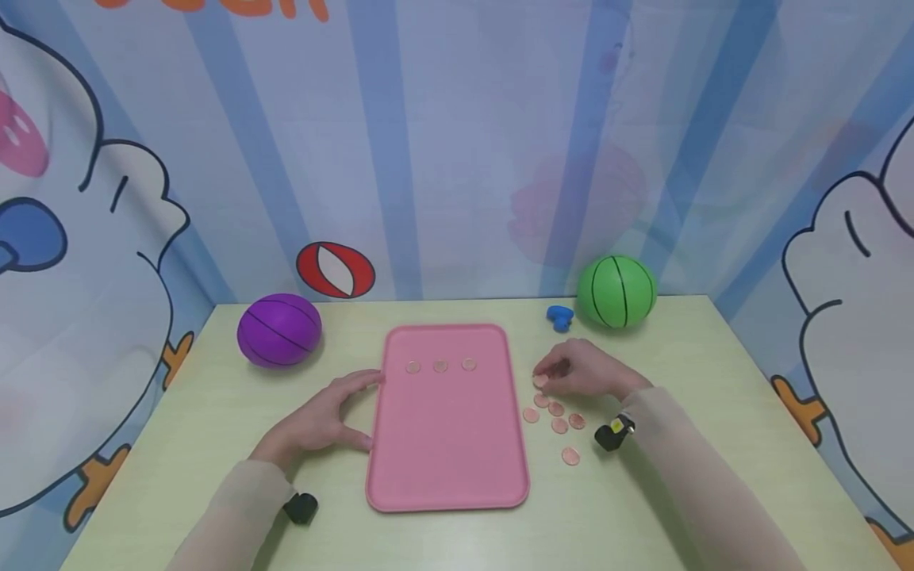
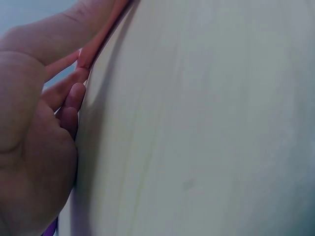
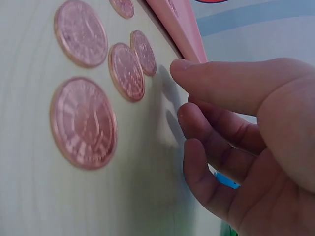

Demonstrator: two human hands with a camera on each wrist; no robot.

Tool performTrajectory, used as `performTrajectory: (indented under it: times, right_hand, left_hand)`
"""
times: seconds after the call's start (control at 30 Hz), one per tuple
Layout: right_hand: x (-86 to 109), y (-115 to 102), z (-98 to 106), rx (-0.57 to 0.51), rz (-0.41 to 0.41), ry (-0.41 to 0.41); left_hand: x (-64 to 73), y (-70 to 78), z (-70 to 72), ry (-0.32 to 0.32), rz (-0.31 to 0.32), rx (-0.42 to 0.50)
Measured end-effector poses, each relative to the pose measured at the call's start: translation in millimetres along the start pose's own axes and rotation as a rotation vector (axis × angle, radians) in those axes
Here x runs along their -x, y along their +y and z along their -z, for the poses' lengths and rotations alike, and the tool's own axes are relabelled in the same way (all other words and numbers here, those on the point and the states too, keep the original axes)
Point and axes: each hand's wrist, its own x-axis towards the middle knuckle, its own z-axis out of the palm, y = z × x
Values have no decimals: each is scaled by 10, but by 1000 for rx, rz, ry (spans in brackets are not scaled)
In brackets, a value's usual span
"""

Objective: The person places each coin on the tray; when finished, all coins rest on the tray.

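Pink plastic-looking tray (image 1: 448, 444) lies flat mid-table, long sides running away from the person. Three copper-coloured coins (image 1: 440, 365) sit on it, apart, in a row near the far end. Six more coins (image 1: 560, 426) lie loose on the table (image 1: 743, 412) right of the tray, some close together, nearest one just beside the rim.

Left hand (image 1: 321, 416): fingers released, thumb and forefinger spread, tips at the tray's left rim.

Right hand (image 1: 585, 368): over the table right of the tray, fingers bent, tips at another coin (image 1: 540, 381) beyond the loose ones. Cannot tell if it is pinched; the thumb covers the spot in the right wrist view.

Far side: purple ball (image 1: 279, 331) left of tray; green ball (image 1: 617, 291) on the right, small blue object (image 1: 560, 319) just beside it. Striped blue cartoon backdrop (image 1: 464, 159) behind. Black device (image 1: 301, 508) at left cuff, another (image 1: 612, 435) at right.
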Motion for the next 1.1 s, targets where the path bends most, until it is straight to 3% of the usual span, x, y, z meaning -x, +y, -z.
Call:
performTrajectory:
  times: [0.43,0.83,1.1]
  right_hand:
    - [-80,-168,-55,-114,-18,30]
    - [-347,-490,-113,-93,100,34]
    - [-534,-660,-267,-87,97,14]
  left_hand:
    - [-14,-15,-1,-1,-19,-2]
    - [2,-19,-8,1,-15,4]
    - [7,-10,-1,3,-19,4]
